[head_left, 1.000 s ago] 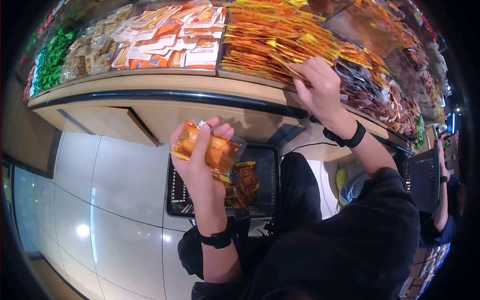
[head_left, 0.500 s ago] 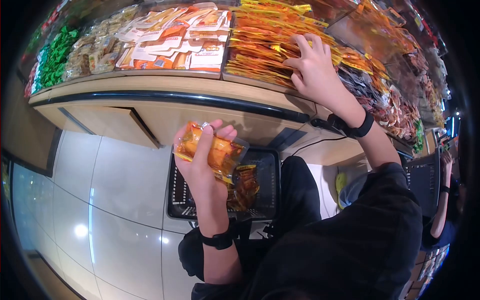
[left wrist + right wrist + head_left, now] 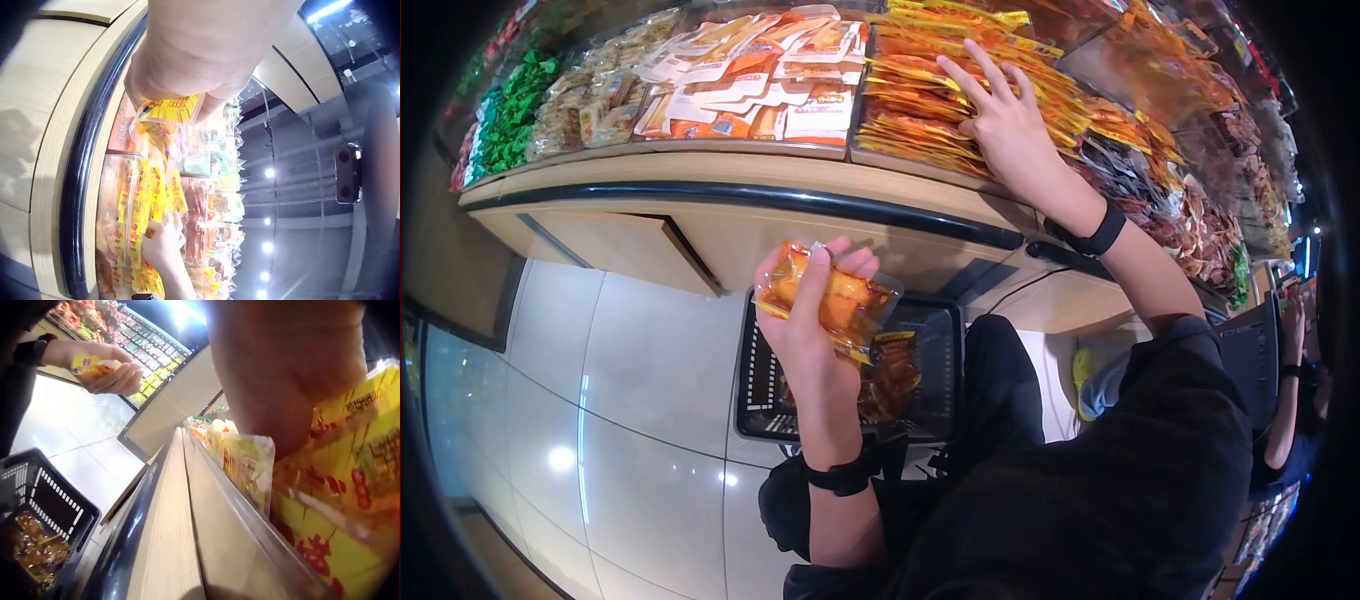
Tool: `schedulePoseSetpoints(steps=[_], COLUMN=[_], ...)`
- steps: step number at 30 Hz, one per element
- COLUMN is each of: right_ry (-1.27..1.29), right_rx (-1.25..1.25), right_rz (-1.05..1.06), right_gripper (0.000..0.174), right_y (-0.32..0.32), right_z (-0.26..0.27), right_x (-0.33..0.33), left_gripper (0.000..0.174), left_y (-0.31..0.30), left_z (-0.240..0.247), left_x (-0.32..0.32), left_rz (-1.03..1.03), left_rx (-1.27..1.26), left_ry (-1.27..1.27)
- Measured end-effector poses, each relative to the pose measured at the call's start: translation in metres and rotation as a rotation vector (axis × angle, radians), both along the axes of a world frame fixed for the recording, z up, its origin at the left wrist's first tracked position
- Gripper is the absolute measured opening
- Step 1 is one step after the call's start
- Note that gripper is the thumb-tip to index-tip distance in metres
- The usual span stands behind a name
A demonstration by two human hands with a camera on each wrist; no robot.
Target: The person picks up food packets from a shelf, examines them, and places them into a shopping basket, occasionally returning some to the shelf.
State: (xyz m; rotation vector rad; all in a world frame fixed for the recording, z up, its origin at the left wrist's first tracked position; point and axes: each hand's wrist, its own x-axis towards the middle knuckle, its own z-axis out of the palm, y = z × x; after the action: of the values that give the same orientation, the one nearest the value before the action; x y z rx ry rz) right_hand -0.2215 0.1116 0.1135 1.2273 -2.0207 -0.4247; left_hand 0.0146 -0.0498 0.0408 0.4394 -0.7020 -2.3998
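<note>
Left hand (image 3: 802, 335) grips clear, orange-filled plastic packet (image 3: 852, 302). Right hand (image 3: 1018, 138), fingers spread, at 1 o'clock over flat yellow-orange plastic packets (image 3: 915, 88); best pinch one edge.

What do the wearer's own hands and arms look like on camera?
Both the left hand and right hand are bare, without gloves. Each wrist wears a band: a plain black strap on the left wrist, another black strap on the right wrist. A loose black fabric sleeve ends around the right elbow.

Shop w/ pkgd snacks (image 3: 960, 90) in open display bins (image 3: 745, 140) & black shopping basket (image 3: 952, 370).
</note>
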Motion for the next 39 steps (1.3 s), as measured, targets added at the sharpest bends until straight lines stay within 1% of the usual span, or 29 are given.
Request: schedulePoseSetpoints(steps=[3, 5, 7, 8, 9, 11, 12, 13, 15, 17, 18, 19, 20, 21, 22, 23, 24, 25, 26, 27, 28, 29, 31, 33, 34, 35, 37, 38, 39], right_ry=[-0.014, -0.03, -0.033, -0.036, -0.045, -0.06, -0.067, -0.083, -0.332, -0.975, -1.234, -1.764, -1.976, -2.178, -2.219, -2.358, -2.496, -2.53, -2.58, -2.619, -2.686, -2.699, -2.761, -2.798, -2.81, -2.802, -2.785, -2.72, -2.679], right_rx=[0.015, 0.042, 0.011, -0.002, -0.02, -0.138, -0.229, -0.32, -0.462, -0.717, -0.723, -0.902, -0.882, -0.858, -0.823, -0.77, -0.707, -0.66, -0.799, -0.951, -1.0, -0.98, -1.046, -0.95, -0.946, -0.961, -1.123, -1.176, -1.196], right_rz=[-0.041, -0.133, -0.113, -0.106, -0.097, -0.026, 0.063, 0.153, 0.261, 0.29, 0.353, 0.327, 0.314, 0.301, 0.311, 0.287, 0.259, 0.268, 0.321, 0.376, 0.351, 0.37, 0.395, 0.337, 0.388, 0.435, 0.356, 0.321, 0.266], right_gripper=[0.008, 0.007, 0.007, 0.007, 0.007, 0.006, 0.006, 0.009, 0.015, 0.027, 0.042, 0.052, 0.047, 0.041, 0.041, 0.033, 0.025, 0.025, 0.021, 0.018, 0.015, 0.015, 0.014, 0.015, 0.016, 0.017, 0.023, 0.026, 0.03], right_y=[-0.006, -0.012, -0.012, -0.009, -0.004, 0.001, 0.003, 0.007, 0.023, 0.031, 0.03, 0.021, 0.015, 0.009, 0.006, 0.003, 0.0, -0.004, -0.007, -0.009, -0.011, -0.013, -0.019, -0.017, -0.015, -0.014, -0.014, -0.013, -0.008], right_z=[-0.004, -0.005, -0.006, -0.007, -0.007, 0.001, 0.007, 0.012, 0.01, -0.033, -0.057, -0.077, -0.091, -0.105, -0.117, -0.129, -0.14, -0.15, -0.158, -0.166, -0.174, -0.18, -0.191, -0.204, -0.214, -0.225, -0.238, -0.238, -0.24], right_x=[-0.004, 0.002, -0.001, -0.002, 0.002, 0.019, 0.036, 0.057, 0.103, 0.131, 0.134, 0.146, 0.149, 0.146, 0.143, 0.14, 0.14, 0.145, 0.152, 0.157, 0.16, 0.164, 0.17, 0.176, 0.178, 0.177, 0.176, 0.167, 0.163], left_gripper=[0.037, 0.037, 0.036, 0.041, 0.041, 0.04, 0.035, 0.035, 0.042, 0.049, 0.046, 0.044, 0.044, 0.04, 0.037, 0.037, 0.034, 0.032, 0.03, 0.03, 0.028, 0.027, 0.026, 0.026, 0.028, 0.028, 0.03, 0.03, 0.031], left_y=[-0.001, -0.001, -0.002, -0.001, 0.0, -0.002, -0.004, -0.006, -0.004, -0.001, -0.002, 0.0, 0.007, 0.012, 0.015, 0.018, 0.021, 0.022, 0.022, 0.02, 0.017, 0.015, 0.012, 0.004, -0.01, -0.017, -0.023, -0.027, -0.024], left_z=[-0.003, -0.008, -0.01, -0.008, -0.008, -0.014, -0.018, -0.018, -0.022, -0.016, -0.018, -0.021, -0.024, -0.025, -0.027, -0.031, -0.035, -0.039, -0.045, -0.047, -0.046, -0.045, -0.047, -0.06, -0.086, -0.092, -0.104, -0.109, -0.115], left_x=[-0.003, -0.005, -0.005, -0.001, 0.001, 0.0, 0.002, 0.001, 0.008, 0.012, 0.013, 0.016, 0.019, 0.02, 0.021, 0.023, 0.026, 0.029, 0.033, 0.036, 0.039, 0.042, 0.042, 0.042, 0.042, 0.038, 0.023, 0.011, 0.007], left_rz=[0.005, 0.012, 0.012, -0.017, -0.009, 0.031, 0.025, 0.043, 0.009, -0.072, -0.109, -0.153, -0.113, -0.143, -0.177, -0.137, -0.095, -0.065, -0.005, 0.021, -0.034, -0.091, -0.062, -0.091, -0.007, -0.028, -0.031, -0.055, -0.084], left_rx=[0.016, 0.018, 0.099, 0.028, 0.009, 0.201, 0.192, 0.172, 0.034, -0.037, -0.065, -0.089, -0.071, -0.182, -0.296, -0.287, -0.613, -0.935, -0.985, -0.973, -0.882, -0.798, -0.778, -0.951, -1.308, -1.336, -1.585, -1.604, -1.355], left_ry=[0.008, 0.013, 0.073, -0.008, -0.016, 0.084, 0.091, 0.075, 0.088, 0.064, 0.036, 0.016, -0.023, -0.112, -0.201, -0.23, -0.413, -0.602, -0.715, -0.744, -0.75, -0.745, -0.736, -0.855, -0.886, -0.848, -0.97, -0.892, -0.849])
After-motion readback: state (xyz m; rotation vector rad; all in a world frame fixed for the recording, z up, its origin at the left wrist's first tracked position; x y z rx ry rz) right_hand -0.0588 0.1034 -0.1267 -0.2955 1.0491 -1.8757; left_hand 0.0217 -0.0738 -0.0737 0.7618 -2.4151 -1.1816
